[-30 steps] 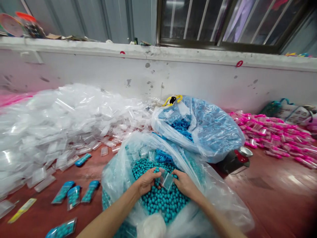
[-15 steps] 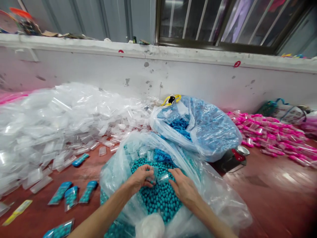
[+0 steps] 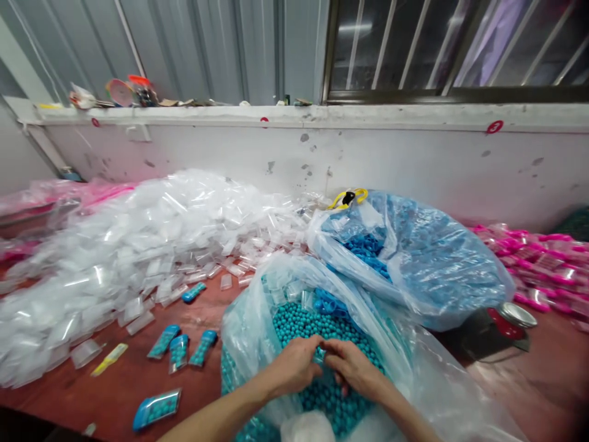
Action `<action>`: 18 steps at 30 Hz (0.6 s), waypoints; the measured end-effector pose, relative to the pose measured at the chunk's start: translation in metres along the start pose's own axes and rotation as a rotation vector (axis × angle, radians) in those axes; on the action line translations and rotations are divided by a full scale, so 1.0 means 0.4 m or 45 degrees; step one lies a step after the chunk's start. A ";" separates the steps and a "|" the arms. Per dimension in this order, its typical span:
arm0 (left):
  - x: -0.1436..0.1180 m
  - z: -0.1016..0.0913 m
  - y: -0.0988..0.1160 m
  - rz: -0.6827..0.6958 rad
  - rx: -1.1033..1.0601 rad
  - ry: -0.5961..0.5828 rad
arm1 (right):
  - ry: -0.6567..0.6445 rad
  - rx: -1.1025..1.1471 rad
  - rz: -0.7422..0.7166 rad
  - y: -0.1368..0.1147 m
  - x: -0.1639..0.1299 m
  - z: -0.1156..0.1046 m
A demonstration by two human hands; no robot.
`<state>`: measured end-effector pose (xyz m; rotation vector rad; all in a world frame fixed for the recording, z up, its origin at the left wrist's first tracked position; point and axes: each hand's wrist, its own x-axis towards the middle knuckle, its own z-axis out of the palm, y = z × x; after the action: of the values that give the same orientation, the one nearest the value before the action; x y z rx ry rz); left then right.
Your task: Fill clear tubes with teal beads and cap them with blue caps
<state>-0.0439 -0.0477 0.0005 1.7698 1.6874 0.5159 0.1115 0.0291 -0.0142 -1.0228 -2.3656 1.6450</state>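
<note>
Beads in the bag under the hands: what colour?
Teal, a solid turquoise, no pattern: beads. Head view shows them best.

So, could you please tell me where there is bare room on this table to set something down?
Bare red table shows between the filled teal bead packets and the big bag of teal beads, and at the near right corner beyond the lidded jar. The clear pouch heap, the blue bag and the pink packets crowd the rest.
</note>
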 end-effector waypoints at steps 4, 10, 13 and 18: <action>-0.011 -0.015 -0.025 -0.220 0.067 -0.013 | 0.264 -0.496 -0.004 0.002 -0.041 -0.028; 0.061 0.017 -0.017 -0.347 -0.178 -0.159 | 0.169 -0.911 0.203 0.019 -0.064 -0.011; 0.099 0.057 -0.006 -0.403 -0.385 -0.213 | 0.241 -0.735 0.089 0.034 -0.019 0.009; 0.083 0.065 -0.018 -0.450 -0.910 -0.183 | 0.312 -0.497 0.040 0.040 -0.007 -0.033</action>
<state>-0.0285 -0.0198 -0.0276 0.9525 1.4225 0.6987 0.1268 0.0415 -0.0215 -1.2422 -2.5586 1.0093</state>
